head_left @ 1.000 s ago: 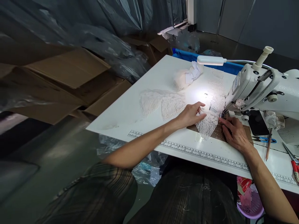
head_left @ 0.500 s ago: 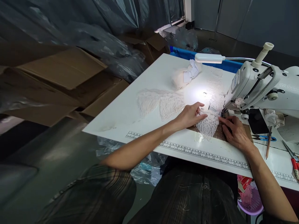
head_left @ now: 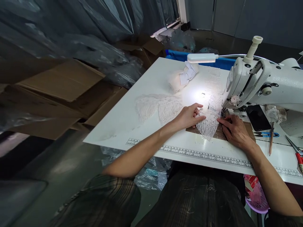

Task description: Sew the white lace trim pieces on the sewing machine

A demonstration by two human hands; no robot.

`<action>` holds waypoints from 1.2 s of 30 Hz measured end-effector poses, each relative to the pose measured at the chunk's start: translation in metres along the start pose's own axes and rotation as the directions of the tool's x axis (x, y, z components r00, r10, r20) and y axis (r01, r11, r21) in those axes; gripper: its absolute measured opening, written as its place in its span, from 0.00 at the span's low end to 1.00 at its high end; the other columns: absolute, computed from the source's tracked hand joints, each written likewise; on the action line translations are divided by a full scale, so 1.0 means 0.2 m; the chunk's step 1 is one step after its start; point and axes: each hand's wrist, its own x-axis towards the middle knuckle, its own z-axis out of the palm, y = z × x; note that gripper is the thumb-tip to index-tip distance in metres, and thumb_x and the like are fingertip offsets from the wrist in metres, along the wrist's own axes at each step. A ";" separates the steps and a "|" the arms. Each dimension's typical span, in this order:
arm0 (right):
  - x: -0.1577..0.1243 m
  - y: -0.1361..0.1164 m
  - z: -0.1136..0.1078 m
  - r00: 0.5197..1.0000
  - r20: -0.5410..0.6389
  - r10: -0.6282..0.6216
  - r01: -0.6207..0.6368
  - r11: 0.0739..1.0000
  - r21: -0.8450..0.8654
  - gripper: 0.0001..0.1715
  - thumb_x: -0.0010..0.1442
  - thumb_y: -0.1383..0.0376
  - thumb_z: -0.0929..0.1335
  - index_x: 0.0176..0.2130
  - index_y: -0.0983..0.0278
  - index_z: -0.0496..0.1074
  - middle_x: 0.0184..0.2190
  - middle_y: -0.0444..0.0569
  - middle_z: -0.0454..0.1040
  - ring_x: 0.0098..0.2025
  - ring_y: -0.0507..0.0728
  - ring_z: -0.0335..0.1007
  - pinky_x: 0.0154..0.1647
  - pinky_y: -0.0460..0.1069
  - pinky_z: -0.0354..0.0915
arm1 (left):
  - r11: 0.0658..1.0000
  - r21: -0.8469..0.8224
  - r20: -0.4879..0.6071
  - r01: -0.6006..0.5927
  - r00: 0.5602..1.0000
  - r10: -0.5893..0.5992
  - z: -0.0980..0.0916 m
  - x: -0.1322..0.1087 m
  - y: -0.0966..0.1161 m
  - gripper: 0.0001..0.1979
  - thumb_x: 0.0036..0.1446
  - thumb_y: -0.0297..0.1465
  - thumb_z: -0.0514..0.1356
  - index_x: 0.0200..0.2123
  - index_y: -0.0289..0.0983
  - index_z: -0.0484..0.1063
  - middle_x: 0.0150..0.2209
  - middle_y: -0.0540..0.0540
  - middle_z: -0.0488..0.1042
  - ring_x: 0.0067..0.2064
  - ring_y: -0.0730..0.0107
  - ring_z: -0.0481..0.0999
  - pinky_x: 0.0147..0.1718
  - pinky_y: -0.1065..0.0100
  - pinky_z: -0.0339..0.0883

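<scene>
One left hand [head_left: 188,117], thumb and forefinger parted, touches the lace piece [head_left: 208,126] near the front edge of the surface [head_left: 113,126]. I see the right hand [head_left: 235,130], loosely curled, meet the lace's right side beside the sewing machine [head_left: 286,82], but cannot tell whether it pinches. Leftward, the surface stretches wide to its corner.

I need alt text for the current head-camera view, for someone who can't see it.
A person's left hand and right hand are at opposite edges of some white lace beside the needle area of a sewing machine, under a lit lamp. More lace lies to the left on the white table; a pencil and red-handled scissors lie to the right.
</scene>
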 end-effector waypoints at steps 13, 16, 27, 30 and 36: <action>-0.01 0.02 -0.08 0.996 0.029 0.082 -0.086 0.964 0.253 0.23 0.68 0.63 0.59 0.57 0.58 0.73 0.43 0.55 0.73 0.44 0.60 0.71 0.44 0.58 0.72 | 0.999 0.034 -0.043 -0.042 0.998 0.043 0.01 -0.01 -0.01 0.26 0.56 0.33 0.66 0.57 0.36 0.66 0.34 0.49 0.70 0.28 0.74 0.70 0.25 0.70 0.70; -0.01 0.03 -0.08 0.997 0.036 0.070 -0.076 0.971 0.227 0.22 0.68 0.63 0.60 0.56 0.58 0.74 0.44 0.54 0.73 0.43 0.60 0.72 0.45 0.59 0.73 | 0.990 0.118 -0.057 -0.073 0.995 0.080 0.02 -0.01 -0.02 0.25 0.56 0.33 0.65 0.56 0.35 0.67 0.34 0.49 0.71 0.29 0.74 0.70 0.28 0.70 0.67; 0.00 0.01 -0.09 0.998 0.035 -0.058 0.051 0.985 0.163 0.22 0.67 0.65 0.60 0.54 0.57 0.76 0.43 0.54 0.73 0.43 0.59 0.70 0.45 0.58 0.70 | 0.974 0.199 -0.058 -0.109 0.991 0.123 0.02 -0.02 -0.02 0.24 0.56 0.33 0.62 0.56 0.33 0.67 0.31 0.51 0.71 0.29 0.73 0.70 0.29 0.69 0.64; -0.01 0.00 -0.09 0.988 0.052 -0.145 0.140 0.986 0.093 0.21 0.67 0.66 0.61 0.53 0.54 0.76 0.43 0.53 0.72 0.43 0.60 0.68 0.44 0.59 0.67 | 0.973 0.198 -0.068 -0.122 0.988 0.138 0.02 -0.01 -0.02 0.24 0.56 0.33 0.62 0.56 0.33 0.67 0.30 0.52 0.70 0.29 0.73 0.70 0.29 0.69 0.64; -0.02 -0.02 -0.07 0.989 0.075 -0.128 0.127 0.992 0.026 0.24 0.65 0.68 0.63 0.55 0.51 0.75 0.44 0.54 0.70 0.46 0.62 0.66 0.46 0.59 0.64 | 0.945 0.227 -0.119 -0.236 0.956 0.267 0.02 -0.01 -0.07 0.22 0.58 0.35 0.62 0.54 0.34 0.69 0.32 0.50 0.73 0.25 0.77 0.68 0.24 0.72 0.64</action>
